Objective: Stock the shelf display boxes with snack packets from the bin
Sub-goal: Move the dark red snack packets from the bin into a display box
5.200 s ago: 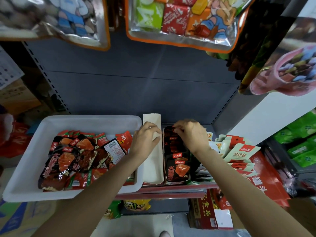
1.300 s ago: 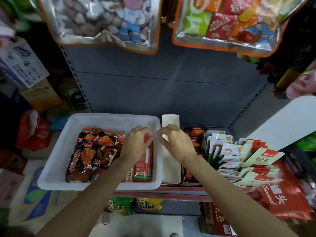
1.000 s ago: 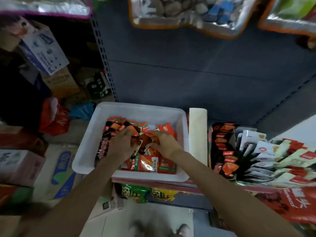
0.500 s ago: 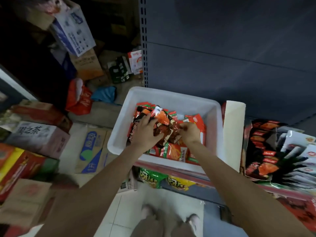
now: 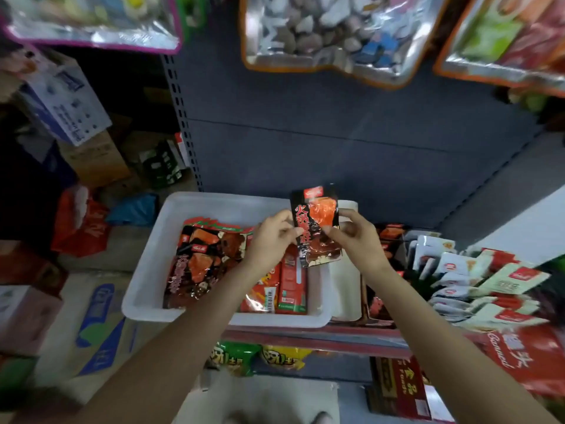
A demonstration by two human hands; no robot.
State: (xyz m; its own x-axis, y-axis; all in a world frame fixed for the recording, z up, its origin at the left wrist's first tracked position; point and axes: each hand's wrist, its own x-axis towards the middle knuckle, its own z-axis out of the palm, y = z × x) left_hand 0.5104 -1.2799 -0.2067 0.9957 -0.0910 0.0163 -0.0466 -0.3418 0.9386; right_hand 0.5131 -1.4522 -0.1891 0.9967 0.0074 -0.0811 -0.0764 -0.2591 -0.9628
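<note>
hidden/unclear: display box [image 5: 385, 240] mostly behind right forearm, only dark packets with red tabs visible in it; print on packets too blurred to read; hanging bags at top cut off by frame edge; bin's near-right packets partly covered by left wrist
surface: red-edged shelf [image 5: 321, 335] carries bin and boxes; grey back panel [image 5: 336, 142] behind
room: cartons and cardboard piled on floor at left; green and yellow snack bags [image 5: 256, 358] on the lower level under the shelf; clear hanging bags [image 5: 330, 32] overhead
bin: white plastic bin [image 5: 146, 286] on left part of shelf, holds dark packets [image 5: 198, 264] on its left side, red-orange packets [image 5: 284, 286] on its right
white box: tall white carton [image 5: 345, 289] lying just beside bin's right wall, between bin and display box
right boxes: white-and-red packets [image 5: 477, 280] fanned upright, far right of shelf
held packet: black-and-orange snack packet [image 5: 316, 224] upright, raised above bin's right rear corner, clear of the pile
left hand: left hand [image 5: 272, 237] fingers curled, pinching packet's left edge
right hand: right hand [image 5: 357, 240] thumb and fingers pinching packet's right edge, lower half
</note>
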